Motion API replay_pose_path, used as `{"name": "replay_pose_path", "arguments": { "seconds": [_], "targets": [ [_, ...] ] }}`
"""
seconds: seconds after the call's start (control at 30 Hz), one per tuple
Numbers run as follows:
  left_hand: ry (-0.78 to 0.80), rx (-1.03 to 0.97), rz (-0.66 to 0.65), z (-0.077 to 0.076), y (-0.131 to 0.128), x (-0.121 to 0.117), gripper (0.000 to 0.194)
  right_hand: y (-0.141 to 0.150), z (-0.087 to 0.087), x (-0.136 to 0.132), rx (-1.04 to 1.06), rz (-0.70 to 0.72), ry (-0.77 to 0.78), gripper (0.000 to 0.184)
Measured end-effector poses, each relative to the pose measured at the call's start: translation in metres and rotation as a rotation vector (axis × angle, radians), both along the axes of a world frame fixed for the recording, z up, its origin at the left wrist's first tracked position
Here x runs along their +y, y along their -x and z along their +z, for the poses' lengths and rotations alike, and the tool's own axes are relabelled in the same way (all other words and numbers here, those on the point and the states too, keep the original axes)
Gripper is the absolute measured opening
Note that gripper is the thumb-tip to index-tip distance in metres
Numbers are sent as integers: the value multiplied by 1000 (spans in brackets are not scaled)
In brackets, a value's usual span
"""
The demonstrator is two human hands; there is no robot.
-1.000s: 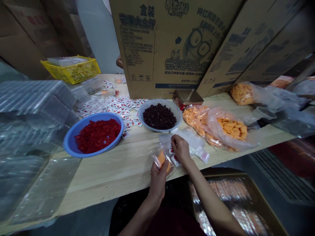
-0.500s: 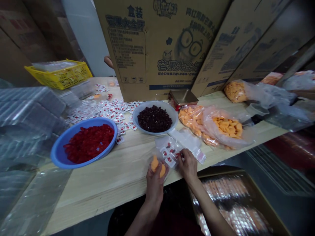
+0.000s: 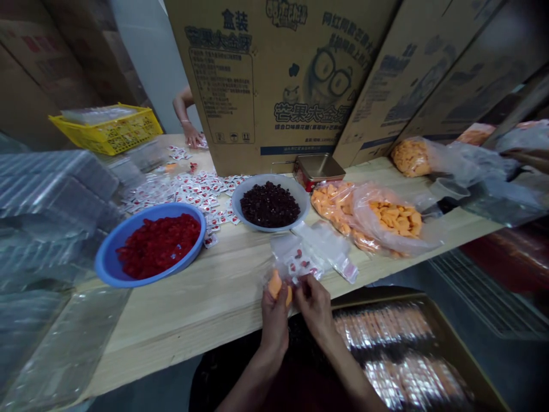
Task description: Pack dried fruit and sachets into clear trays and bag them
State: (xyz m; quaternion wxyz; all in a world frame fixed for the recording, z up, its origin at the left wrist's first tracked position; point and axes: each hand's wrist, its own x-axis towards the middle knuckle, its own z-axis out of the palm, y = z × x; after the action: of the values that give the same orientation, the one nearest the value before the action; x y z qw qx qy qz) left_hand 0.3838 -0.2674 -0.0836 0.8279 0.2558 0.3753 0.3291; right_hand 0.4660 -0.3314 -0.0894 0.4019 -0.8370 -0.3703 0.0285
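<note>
Printed mango-snack cartons (image 3: 257, 86) stand along a wooden workbench (image 3: 180, 326) holding a blue basin (image 3: 99, 266) of red dried fruit, a grey bowl (image 3: 302, 209) of dark berries, scattered white sachets (image 3: 184, 186) and a bulging plastic bag (image 3: 364, 197) of orange mango pieces. At the bench edge, the left hand (image 3: 274, 326) clasps a clear plastic bag (image 3: 285, 246), its orange pieces (image 3: 275, 284) partly hidden by the fingers. The right hand (image 3: 315, 312) meets the film, its grip hard to make out. A co-worker's hand (image 3: 191, 135) rests beyond the carton.
</note>
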Motion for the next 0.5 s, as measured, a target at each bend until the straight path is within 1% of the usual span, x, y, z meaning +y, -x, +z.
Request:
{"name": "replay_pose_path", "arguments": {
  "seconds": [0.07, 0.13, 0.17, 0.23, 0.3, 0.37, 0.43, 0.5],
  "targets": [
    [-50, 0, -37, 3, 0, 0, 52, -6, 6, 11, -44, -26, 52, 17],
    [-20, -15, -97, 8, 4, 3, 52, -18, 10, 22, -106, -42, 92, 25],
    [18, -37, -149, 11, 8, 6, 52, -25, 12, 27, -132, -32, 103, 26],
    [86, -100, -311, 16, 20, 15, 51, -37, 15, 33, -161, 24, 100, 26],
    [74, -128, -455, 20, 34, 24, 50, -43, 19, 36, -167, 91, 82, 25],
    [3, -72, -525, 24, 43, 32, 47, -41, 25, 38, -169, 158, 84, 23],
    [-71, 11, -535, 27, 45, 36, 42, -31, 32, 40, -186, 230, 113, 23],
    [-122, 40, -537, 28, 40, 37, 39, -16, 39, 41, -209, 294, 146, 25]
  ]
}}
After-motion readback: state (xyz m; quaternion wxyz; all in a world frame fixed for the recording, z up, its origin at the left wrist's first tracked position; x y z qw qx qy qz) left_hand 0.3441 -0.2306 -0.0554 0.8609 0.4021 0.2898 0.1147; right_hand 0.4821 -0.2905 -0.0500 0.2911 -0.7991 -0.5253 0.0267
